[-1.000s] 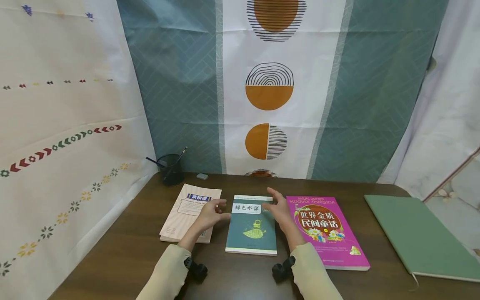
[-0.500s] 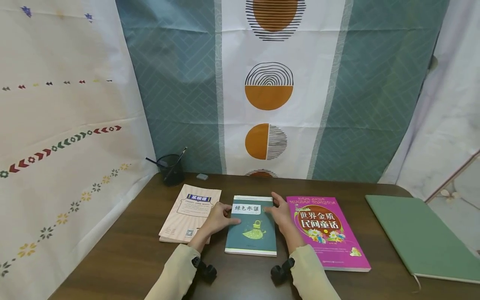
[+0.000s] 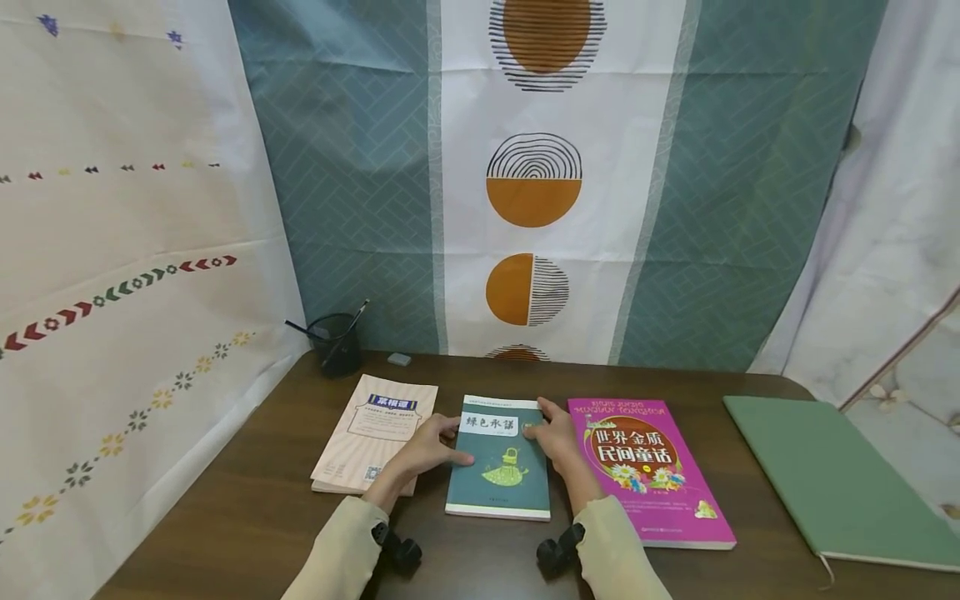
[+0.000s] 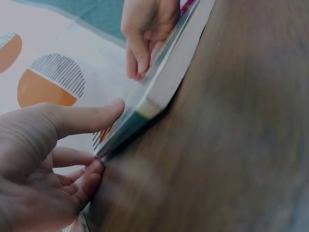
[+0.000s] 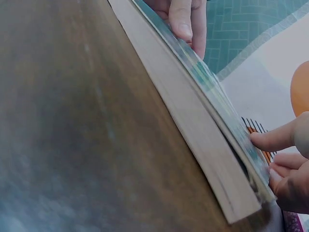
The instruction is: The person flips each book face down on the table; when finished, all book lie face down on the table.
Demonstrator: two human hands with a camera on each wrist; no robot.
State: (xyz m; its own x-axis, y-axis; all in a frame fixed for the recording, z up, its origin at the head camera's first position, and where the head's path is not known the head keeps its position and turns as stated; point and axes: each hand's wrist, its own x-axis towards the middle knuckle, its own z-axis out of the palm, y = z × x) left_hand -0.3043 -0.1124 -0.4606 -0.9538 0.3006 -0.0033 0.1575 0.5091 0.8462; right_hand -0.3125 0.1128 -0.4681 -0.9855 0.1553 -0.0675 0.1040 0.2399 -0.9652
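Observation:
A teal book [image 3: 498, 467] lies flat on the brown table [image 3: 247, 508], between a beige booklet [image 3: 373, 429] and a pink book [image 3: 648, 471]. My left hand [image 3: 444, 443] grips the teal book's left edge; in the left wrist view its thumb [image 4: 96, 118] lies on the cover and the fingers curl at the edge by the table. My right hand [image 3: 537, 427] grips the right edge; in the right wrist view one fingertip [image 5: 263, 140] presses the cover of the book [image 5: 203, 125] and the other fingers tuck under it.
A green notebook [image 3: 825, 479] lies at the right of the table. A black mesh pen holder [image 3: 337, 343] and a small grey eraser [image 3: 399, 359] stand at the back left. Patterned cloth hangs behind and on both sides.
Both hands have dropped from hovering above the teal book and closed in on its two side edges. The book lies where it did.

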